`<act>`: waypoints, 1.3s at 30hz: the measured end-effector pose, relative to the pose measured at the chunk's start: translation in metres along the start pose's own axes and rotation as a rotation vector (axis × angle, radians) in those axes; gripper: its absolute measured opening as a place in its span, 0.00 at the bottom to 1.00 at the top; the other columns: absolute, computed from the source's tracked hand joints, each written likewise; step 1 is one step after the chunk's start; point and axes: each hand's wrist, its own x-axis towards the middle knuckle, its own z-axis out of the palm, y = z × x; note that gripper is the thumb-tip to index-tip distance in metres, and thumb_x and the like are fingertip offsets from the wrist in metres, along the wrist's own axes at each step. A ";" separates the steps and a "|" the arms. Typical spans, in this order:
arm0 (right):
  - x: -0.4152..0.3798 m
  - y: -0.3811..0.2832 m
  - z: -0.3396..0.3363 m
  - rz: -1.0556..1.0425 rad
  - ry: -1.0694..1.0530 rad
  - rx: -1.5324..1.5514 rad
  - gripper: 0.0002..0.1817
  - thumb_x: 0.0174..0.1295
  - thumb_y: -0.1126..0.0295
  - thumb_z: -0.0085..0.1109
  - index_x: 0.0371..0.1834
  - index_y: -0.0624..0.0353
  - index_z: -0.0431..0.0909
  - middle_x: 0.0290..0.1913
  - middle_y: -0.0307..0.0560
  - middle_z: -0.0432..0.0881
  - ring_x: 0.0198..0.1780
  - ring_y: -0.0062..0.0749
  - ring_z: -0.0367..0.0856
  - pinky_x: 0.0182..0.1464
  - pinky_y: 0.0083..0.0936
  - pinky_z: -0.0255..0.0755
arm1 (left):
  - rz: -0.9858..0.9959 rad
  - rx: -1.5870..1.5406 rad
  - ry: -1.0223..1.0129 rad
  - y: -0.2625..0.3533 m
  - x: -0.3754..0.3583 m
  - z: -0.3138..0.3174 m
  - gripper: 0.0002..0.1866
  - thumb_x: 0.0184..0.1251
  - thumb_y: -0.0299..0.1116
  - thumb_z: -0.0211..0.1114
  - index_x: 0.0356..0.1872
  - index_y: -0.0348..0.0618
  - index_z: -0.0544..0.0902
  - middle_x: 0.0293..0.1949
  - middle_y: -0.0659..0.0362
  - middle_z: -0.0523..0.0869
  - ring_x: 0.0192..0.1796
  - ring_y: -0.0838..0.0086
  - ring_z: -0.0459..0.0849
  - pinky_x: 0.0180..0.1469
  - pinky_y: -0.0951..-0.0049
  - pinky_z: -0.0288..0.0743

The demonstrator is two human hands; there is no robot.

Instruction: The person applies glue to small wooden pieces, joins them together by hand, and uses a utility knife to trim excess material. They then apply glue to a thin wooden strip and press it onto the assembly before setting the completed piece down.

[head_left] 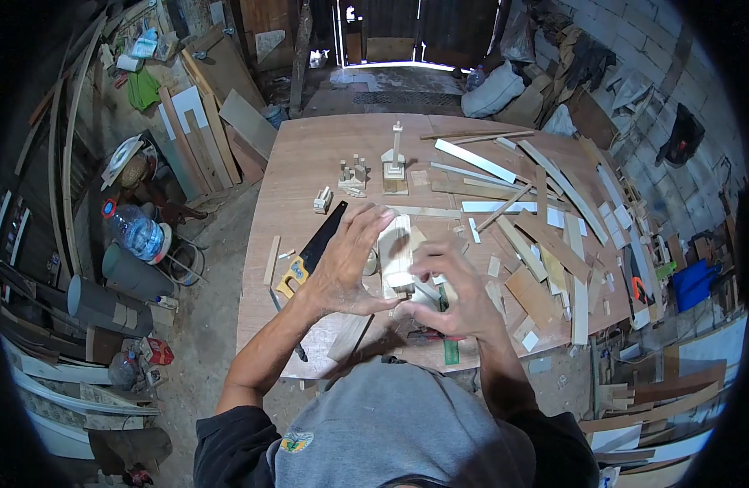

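A pale wooden block assembly point(397, 250) stands between my hands over the near part of the table, a lighter small block at its lower end. My left hand point(347, 264) curves around its left side, fingertips at the top end and thumb by the bottom. On the other side, my right hand point(456, 291) has bent fingers against the lower right, its thumb near the left thumb. Exact contact under the fingers is hidden. A handsaw point(313, 248) with a yellow handle lies just left of my left hand. Under my right hand is a green strip point(451, 350).
On the wooden table point(289, 163) stand a small tower-like wooden model point(395, 159) and smaller block models point(352, 172). Many loose wood strips point(545, 236) cover the right side. A second saw point(635, 281) lies at the right edge. A water bottle point(136, 230) stands left of the table.
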 end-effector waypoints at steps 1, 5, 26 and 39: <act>-0.004 -0.002 0.003 -0.004 -0.003 0.001 0.19 0.51 0.75 0.74 0.47 0.62 0.82 0.52 0.53 0.78 0.46 0.36 0.82 0.45 0.29 0.78 | -0.001 0.004 0.003 0.000 0.000 0.000 0.62 0.32 0.46 0.84 0.74 0.37 0.61 0.68 0.41 0.69 0.70 0.40 0.66 0.73 0.43 0.63; -0.018 -0.007 0.032 0.157 0.303 -0.199 0.14 0.51 0.77 0.74 0.41 0.64 0.82 0.41 0.47 0.82 0.33 0.27 0.80 0.33 0.22 0.75 | -0.049 0.094 0.085 0.001 0.000 0.003 0.63 0.33 0.46 0.84 0.74 0.35 0.59 0.68 0.41 0.69 0.70 0.39 0.66 0.72 0.43 0.63; -0.013 -0.003 0.070 0.202 0.466 -0.299 0.11 0.53 0.76 0.75 0.36 0.63 0.81 0.32 0.45 0.82 0.25 0.25 0.81 0.27 0.23 0.76 | -0.091 0.179 0.170 0.001 -0.004 0.004 0.61 0.30 0.42 0.83 0.72 0.32 0.63 0.65 0.40 0.70 0.69 0.41 0.67 0.70 0.45 0.66; -0.009 -0.001 0.071 0.152 0.444 -0.274 0.10 0.53 0.80 0.74 0.35 0.66 0.81 0.30 0.45 0.82 0.27 0.22 0.82 0.28 0.19 0.76 | -0.109 0.182 0.158 -0.003 -0.006 0.003 0.60 0.29 0.41 0.82 0.72 0.32 0.64 0.65 0.39 0.71 0.68 0.41 0.67 0.70 0.45 0.66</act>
